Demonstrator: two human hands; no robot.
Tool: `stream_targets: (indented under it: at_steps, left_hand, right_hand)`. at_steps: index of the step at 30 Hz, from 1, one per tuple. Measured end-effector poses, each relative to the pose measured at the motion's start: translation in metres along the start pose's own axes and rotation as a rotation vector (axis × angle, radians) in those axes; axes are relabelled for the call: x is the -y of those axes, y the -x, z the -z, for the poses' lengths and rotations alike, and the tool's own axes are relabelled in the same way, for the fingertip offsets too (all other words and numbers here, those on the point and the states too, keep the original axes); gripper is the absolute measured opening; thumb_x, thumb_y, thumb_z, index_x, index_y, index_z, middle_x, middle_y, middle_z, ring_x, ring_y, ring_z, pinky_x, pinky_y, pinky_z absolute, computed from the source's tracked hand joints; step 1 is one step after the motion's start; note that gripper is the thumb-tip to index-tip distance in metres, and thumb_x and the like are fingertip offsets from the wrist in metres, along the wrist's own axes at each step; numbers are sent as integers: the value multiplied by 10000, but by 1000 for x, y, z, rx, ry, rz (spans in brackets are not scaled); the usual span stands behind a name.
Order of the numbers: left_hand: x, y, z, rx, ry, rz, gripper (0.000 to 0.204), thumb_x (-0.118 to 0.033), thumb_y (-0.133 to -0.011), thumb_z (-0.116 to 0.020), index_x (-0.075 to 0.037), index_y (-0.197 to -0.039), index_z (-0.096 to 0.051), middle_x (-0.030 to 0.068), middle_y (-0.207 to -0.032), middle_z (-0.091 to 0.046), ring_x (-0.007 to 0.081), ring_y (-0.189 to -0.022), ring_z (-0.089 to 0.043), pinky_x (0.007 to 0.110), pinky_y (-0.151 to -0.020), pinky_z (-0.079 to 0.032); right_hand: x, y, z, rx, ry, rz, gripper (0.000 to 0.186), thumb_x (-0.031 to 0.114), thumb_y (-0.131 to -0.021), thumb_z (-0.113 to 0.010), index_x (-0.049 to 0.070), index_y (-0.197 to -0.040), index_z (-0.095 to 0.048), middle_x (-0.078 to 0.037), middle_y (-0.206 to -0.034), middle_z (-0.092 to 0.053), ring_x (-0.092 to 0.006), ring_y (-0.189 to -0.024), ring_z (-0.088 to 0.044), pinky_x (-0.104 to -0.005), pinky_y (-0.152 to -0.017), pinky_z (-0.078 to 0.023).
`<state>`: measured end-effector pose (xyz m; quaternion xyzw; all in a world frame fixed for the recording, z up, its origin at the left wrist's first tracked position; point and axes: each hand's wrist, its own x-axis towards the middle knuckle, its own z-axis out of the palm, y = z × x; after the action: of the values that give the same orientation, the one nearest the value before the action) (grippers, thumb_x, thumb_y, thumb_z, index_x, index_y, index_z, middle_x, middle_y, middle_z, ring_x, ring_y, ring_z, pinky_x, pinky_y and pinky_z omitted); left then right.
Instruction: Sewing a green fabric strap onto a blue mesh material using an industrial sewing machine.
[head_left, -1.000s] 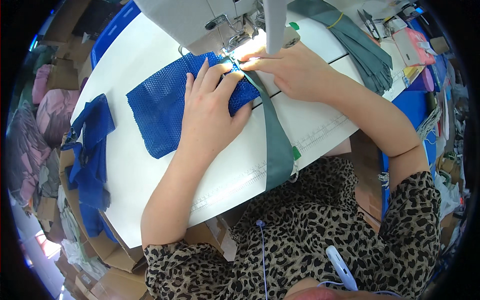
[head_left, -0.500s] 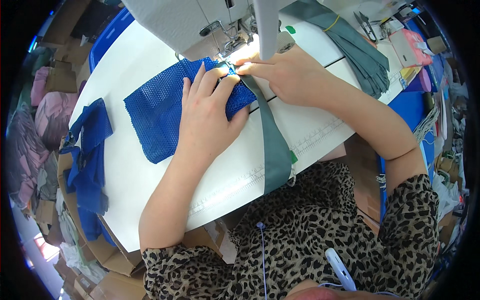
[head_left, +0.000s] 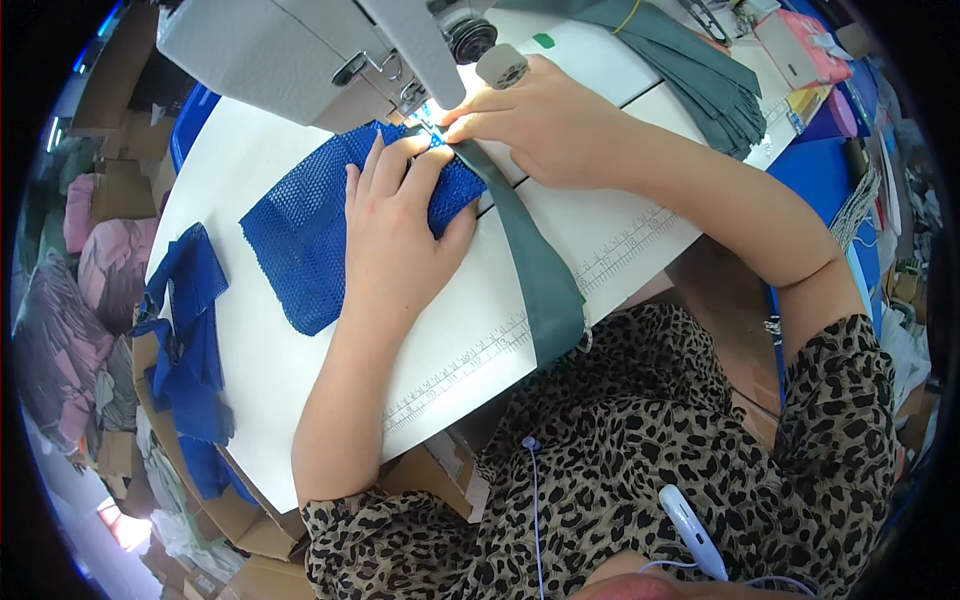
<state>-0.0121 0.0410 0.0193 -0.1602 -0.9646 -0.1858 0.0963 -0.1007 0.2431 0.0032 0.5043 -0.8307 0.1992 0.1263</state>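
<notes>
A piece of blue mesh fabric (head_left: 295,225) lies on the white sewing table, its far edge under the lit needle area of a sewing machine (head_left: 270,70). My left hand (head_left: 395,215) rests on the mesh, palm down, fingers spread and thumb out to the side. Close to the presser foot, my right hand (head_left: 555,125) pinches the upper end of a grey-green fabric strip (head_left: 525,265) where it meets the mesh. The strip runs down across the table and hangs over its near edge. Fingertips of both hands are partly lost in the lamp's glare.
More blue mesh pieces (head_left: 195,310) drape off the table's left edge, above cardboard boxes. A stack of grey-green strips (head_left: 690,75) lies at the far right, by snips (head_left: 705,20) and a pink packet (head_left: 805,50). Ruler markings (head_left: 470,365) follow the near edge.
The whole view has shifted a little, so the machine and hands sit further left and higher. Both hands keep their places on the fabric by the needle.
</notes>
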Motion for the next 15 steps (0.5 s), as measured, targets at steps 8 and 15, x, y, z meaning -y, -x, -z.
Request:
stream_targets:
  at_steps: [8, 15]
  left_hand:
    - [-3, 0, 4, -43, -8, -9, 390, -149, -767, -744, -95, -1135, -628, 94, -1204, -581, 355, -1194, -552, 565, -1093, -365]
    - [4, -1, 1, -13, -6, 4, 430, -214, -781, -746, -96, -1176, -621, 128, -1247, -548, 438, -1334, -439, 663, -1077, -330]
  right_hand:
    - [3, 1, 0, -17, 10, -15, 314, 21, -845, -567, 149, -1101, -695, 29, -1207, -671, -198, -1120, -568, -402, -958, -389]
    - [1, -1, -4, -17, 15, -12, 354, 9, -838, -569, 141, -1145, -686, 16, -1214, -672, -200, -1109, -573, -395, -952, -397]
